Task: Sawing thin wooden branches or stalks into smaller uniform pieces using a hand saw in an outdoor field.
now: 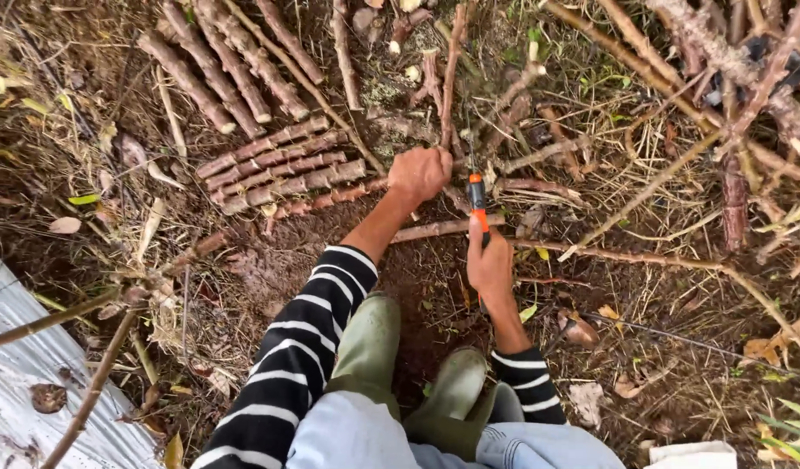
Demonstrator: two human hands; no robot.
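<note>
Right: left hand (419, 174) fisted round upright stick (452, 78) at 12 o'clock; right hand (489, 265) closed on orange-handled knife (477, 201). Best keep strokes angled away from left fingers, cut stick pile (278, 165) at 10.

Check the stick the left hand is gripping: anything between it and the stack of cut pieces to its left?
Nothing visible. The left hand grips an upright stick; the cut stack lies just left, with only bare soil and litter between. The right hand holds an orange-handled tool on the other side.
</note>
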